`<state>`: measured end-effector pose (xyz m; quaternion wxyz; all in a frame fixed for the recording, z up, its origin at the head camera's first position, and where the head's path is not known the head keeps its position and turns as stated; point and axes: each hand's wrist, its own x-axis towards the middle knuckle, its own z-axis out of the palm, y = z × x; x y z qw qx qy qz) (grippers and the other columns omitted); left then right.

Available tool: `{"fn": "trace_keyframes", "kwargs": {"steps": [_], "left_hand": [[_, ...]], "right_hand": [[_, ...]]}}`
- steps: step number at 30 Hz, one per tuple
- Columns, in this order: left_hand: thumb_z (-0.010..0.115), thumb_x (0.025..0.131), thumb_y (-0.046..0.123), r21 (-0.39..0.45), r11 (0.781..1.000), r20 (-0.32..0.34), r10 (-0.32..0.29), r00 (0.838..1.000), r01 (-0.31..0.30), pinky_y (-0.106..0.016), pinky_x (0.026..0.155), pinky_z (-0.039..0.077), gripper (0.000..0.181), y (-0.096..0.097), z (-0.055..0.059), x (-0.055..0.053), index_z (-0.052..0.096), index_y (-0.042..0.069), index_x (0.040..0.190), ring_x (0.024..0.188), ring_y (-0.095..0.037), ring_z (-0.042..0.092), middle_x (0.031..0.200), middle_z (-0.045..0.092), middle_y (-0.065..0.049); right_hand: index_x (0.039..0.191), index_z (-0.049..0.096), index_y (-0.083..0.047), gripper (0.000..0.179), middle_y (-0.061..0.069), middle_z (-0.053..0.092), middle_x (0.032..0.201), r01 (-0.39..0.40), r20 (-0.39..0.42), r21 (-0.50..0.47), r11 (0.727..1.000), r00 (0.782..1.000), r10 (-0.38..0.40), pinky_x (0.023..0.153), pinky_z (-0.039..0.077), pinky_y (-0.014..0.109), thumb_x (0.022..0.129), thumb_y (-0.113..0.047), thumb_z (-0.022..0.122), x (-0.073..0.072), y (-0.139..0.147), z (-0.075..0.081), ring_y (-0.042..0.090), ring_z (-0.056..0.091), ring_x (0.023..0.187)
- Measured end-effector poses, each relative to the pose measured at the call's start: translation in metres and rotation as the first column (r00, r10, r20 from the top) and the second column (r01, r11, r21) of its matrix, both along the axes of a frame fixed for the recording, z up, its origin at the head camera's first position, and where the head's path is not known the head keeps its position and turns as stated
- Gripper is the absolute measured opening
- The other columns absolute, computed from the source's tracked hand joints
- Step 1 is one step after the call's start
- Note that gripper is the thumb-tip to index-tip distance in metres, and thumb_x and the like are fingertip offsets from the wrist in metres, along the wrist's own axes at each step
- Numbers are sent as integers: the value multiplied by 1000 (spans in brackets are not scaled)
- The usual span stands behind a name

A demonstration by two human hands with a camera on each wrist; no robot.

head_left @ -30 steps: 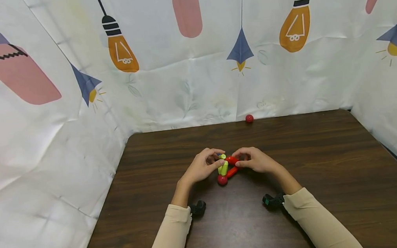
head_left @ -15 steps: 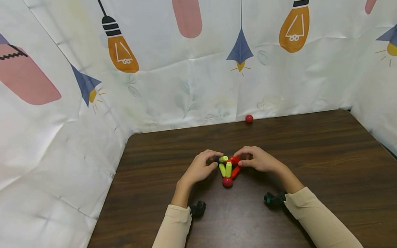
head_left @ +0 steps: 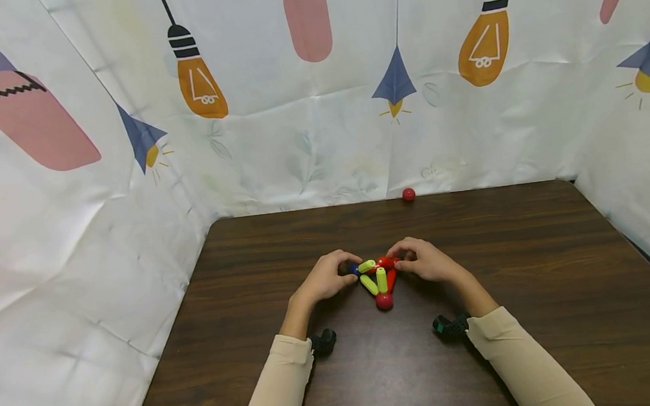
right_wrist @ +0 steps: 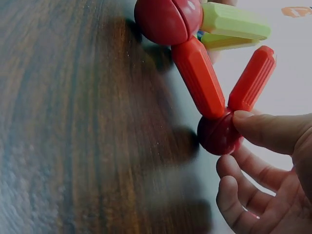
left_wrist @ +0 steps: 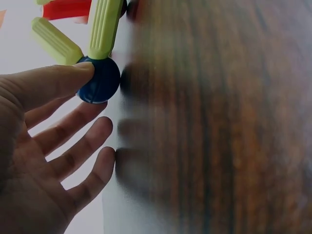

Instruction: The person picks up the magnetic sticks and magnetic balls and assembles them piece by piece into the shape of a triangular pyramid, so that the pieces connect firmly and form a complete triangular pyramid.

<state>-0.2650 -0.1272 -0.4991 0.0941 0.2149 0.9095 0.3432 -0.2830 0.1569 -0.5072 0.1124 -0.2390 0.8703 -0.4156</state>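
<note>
A small frame of magnetic sticks and balls stands between my hands on the table. My left hand (head_left: 328,275) pinches its blue ball (left_wrist: 100,80), from which lime sticks (left_wrist: 103,29) rise, the other fingers spread loosely. On the other side, my right hand (head_left: 425,262) pinches a dark red ball (right_wrist: 219,131) between thumb and fingers. Two red sticks meet at that ball; one red stick (right_wrist: 199,78) runs to the front red ball (head_left: 384,301), the other slants upward. Lime sticks also join the front ball. In the head view, fingers partly cover the held balls.
A loose red ball (head_left: 408,194) sits at the far edge of the brown wooden table (head_left: 514,244). Behind it hangs a white cloth (head_left: 274,156) printed with lamps. Dark wrist cameras (head_left: 323,342) sit under both forearms.
The frame has turned, its front red ball shifting right and slightly nearer. My hands have moved slightly apart, and the blue ball at my left fingers shows more clearly. The loose ball stays put.
</note>
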Motion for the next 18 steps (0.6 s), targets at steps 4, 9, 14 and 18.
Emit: {"fn": "trace_keyframes", "kwargs": {"steps": [4, 9, 14, 18], "left_hand": [[74, 94, 14, -3, 1000, 9, -2, 1000, 2, -30, 75, 51, 33, 0, 1, -1, 70, 18, 127, 88, -14, 57, 114, 67, -2], [75, 94, 14, -2, 1000, 29, -2, 1000, 2, -30, 73, 52, 33, 1, 1, -1, 70, 18, 126, 88, -15, 59, 111, 68, -2], [75, 94, 14, -7, 1000, 23, -6, 1000, 6, -29, 70, 51, 33, 1, 1, -1, 71, 19, 126, 83, -14, 59, 102, 69, -2], [75, 93, 14, -12, 1000, 14, -3, 1000, 3, -29, 68, 51, 31, 1, 2, -1, 71, 19, 124, 80, -13, 58, 96, 68, -2]], "right_hand": [[120, 70, -16, 22, 10, 64, 117, 4, 0, 7, 1000, 1000, -4, 71, 51, 34, 98, -16, 70, 1, 0, 1, 21, 60, 90], [122, 71, -17, 28, 7, 61, 116, -23, -17, -18, 1000, 1000, 23, 78, 52, 33, 95, -21, 74, 2, -2, 2, 22, 60, 96], [119, 74, -16, 26, 6, 61, 111, -30, -65, -46, 999, 998, 27, 77, 50, 31, 94, -23, 76, 3, -6, 1, 21, 57, 94], [118, 74, -16, 24, 6, 61, 110, -23, -77, -39, 999, 997, 20, 75, 49, 31, 95, -22, 75, 4, -7, 0, 21, 56, 95]]}}
